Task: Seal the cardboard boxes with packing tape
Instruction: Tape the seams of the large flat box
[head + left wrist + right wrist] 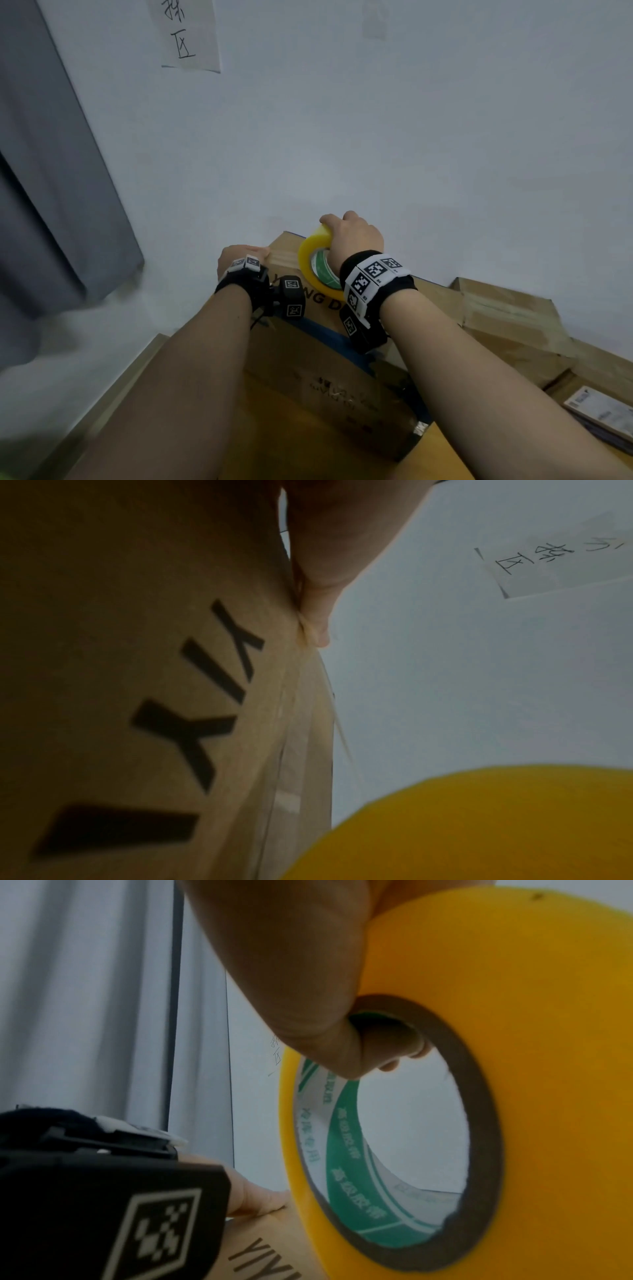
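Observation:
A brown cardboard box (pixel 318 346) with black letters stands on the table in front of me. My right hand (pixel 354 236) grips a yellow roll of packing tape (pixel 313 265) upright on the box's top, thumb hooked inside the core (pixel 329 1031). A strip of clear tape (pixel 301 750) runs along the box's top from the roll (pixel 479 826) to the far left edge. There my left hand (pixel 244 255) presses the tape's end down with its fingers (pixel 260 1199) lying flat. The thumb (pixel 316 610) rests along the box's edge.
More taped cardboard boxes (pixel 507 318) lie to the right against the white wall, with a flat printed package (pixel 599 407) near them. A grey curtain (pixel 51 171) hangs at the left. The wooden table's edge (pixel 113 394) runs along the lower left.

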